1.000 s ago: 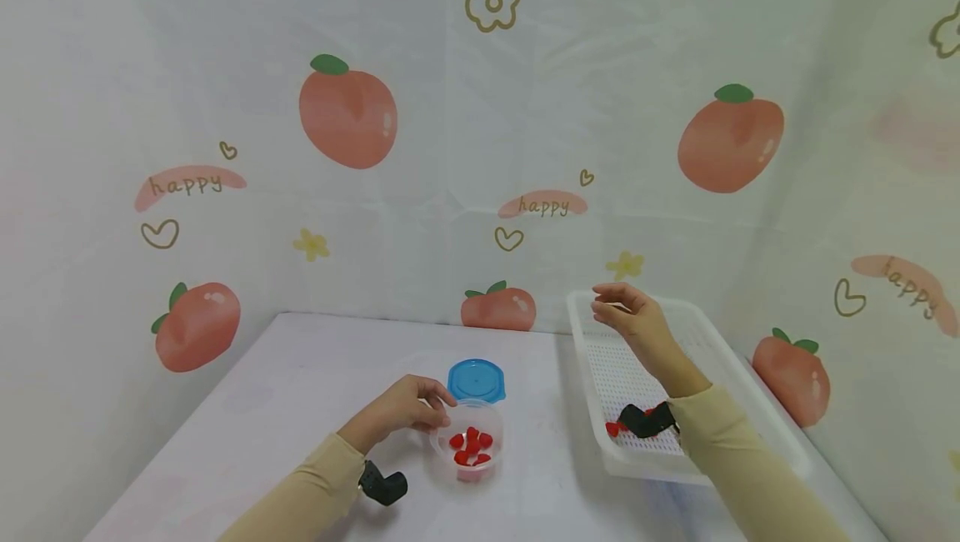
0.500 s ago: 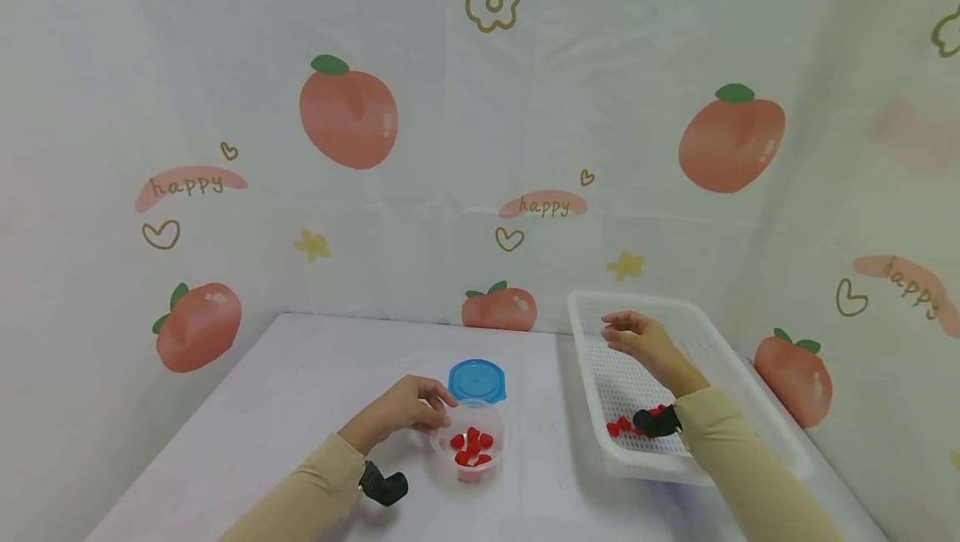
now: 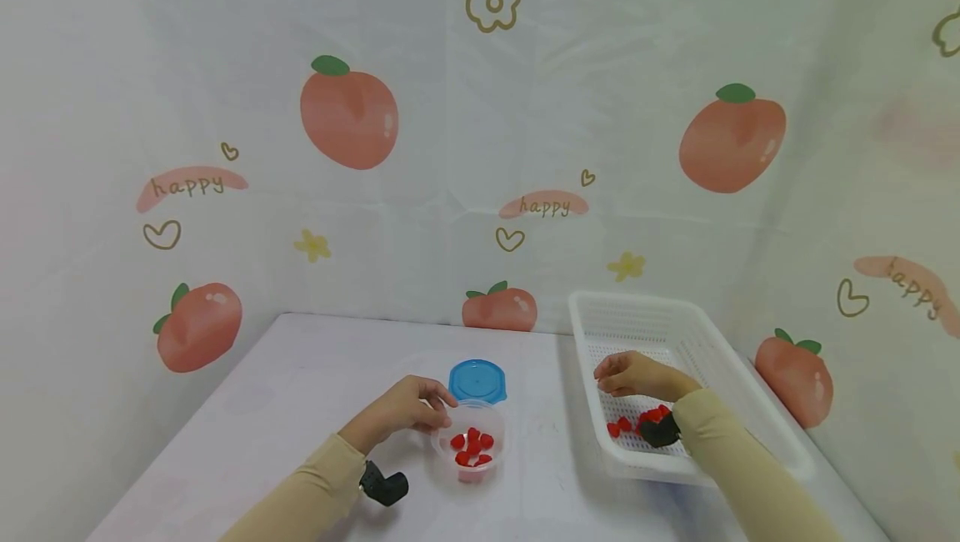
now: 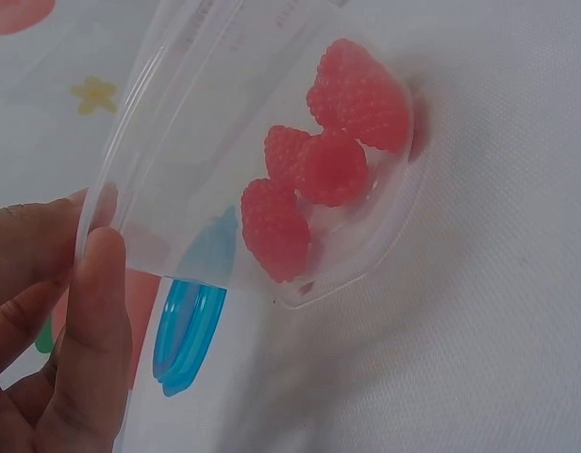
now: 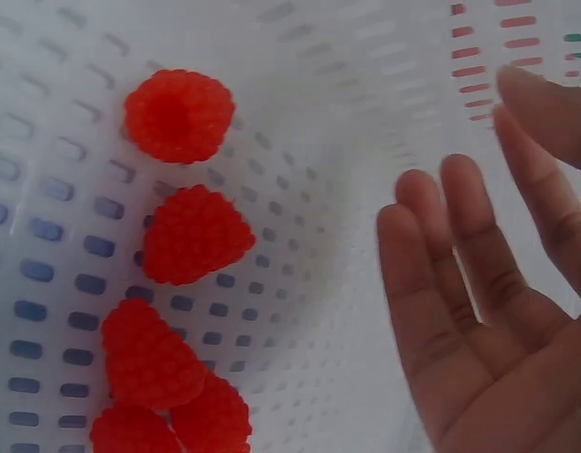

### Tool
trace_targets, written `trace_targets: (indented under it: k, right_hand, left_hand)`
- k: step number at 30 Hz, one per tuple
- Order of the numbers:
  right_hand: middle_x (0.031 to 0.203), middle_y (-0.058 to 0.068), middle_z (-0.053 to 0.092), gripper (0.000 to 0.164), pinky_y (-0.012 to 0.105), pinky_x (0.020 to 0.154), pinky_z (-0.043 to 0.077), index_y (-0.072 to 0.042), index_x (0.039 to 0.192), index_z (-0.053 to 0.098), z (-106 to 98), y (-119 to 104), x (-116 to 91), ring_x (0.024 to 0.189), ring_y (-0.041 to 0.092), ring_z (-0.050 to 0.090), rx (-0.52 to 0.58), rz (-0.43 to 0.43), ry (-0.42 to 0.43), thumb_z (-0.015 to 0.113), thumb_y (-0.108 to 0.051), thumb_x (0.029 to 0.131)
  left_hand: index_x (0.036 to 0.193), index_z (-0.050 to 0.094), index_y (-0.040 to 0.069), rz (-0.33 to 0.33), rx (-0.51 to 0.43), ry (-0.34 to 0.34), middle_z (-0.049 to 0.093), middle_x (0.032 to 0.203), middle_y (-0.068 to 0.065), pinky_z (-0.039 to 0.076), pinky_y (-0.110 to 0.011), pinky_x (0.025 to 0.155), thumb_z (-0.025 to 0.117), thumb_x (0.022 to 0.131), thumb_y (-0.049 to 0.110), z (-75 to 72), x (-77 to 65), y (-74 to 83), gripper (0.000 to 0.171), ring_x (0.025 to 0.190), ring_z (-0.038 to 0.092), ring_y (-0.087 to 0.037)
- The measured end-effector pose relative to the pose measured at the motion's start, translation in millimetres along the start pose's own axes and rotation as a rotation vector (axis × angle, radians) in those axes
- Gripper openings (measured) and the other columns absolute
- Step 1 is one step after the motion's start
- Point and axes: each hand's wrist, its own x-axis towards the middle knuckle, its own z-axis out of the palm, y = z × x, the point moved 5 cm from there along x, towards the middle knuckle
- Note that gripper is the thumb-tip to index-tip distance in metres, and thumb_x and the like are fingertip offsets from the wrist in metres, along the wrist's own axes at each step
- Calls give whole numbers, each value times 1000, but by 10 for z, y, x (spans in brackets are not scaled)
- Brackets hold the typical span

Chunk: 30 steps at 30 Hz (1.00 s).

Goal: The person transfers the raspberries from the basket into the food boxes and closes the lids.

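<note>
White tabletop (image 3: 300, 409) bears a clear tub (image 3: 491, 419) of raspberries (image 3: 472, 446); the left hand (image 3: 402, 409) pinches its rim; right of the tub, other berries (image 3: 625, 424) lie in a white basket (image 3: 637, 299); the right hand (image 3: 641, 375) has just dropped into that basket, seemingly within reach of them, fingers loosely bent toward the tub, holding nothing; a blue lid (image 3: 477, 381) lies behind the tub.

Soft, even light; both wrist views look hazy, the left's surface (image 4: 498, 359) faintly shadowed toward five o'clock.
</note>
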Motion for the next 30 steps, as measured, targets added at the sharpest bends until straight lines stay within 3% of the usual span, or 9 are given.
trace_targets:
  k: [9,17,30]
  right_hand:
    - [87,3,62,18,31,79,53,2,97,63,130,77,-60,79,15,58,-150,134,-88,66,1,79]
    - [81,1,58,26,21,65,45,16,95,55,194,106,-79,71,11,53,-205,164,-223,67,7,74]
    - [84,0,62,18,25,74,46,-6,88,67,253,68,-103,81,14,55,-449,334,-117,72,4,74]
  left_hand:
    - [101,71,7,-2,-1,3,60,81,-5,58,-29,67,78,80,11,1,5,-11,23,65,61,-15]
    - [101,71,6,-1,-2,4,60,82,-5,58,-29,67,77,80,11,-5,0,-3,22,66,61,-15]
    - [101,71,6,-3,0,3,60,81,-5,58,-28,66,77,80,10,-3,5,-15,22,65,61,-15]
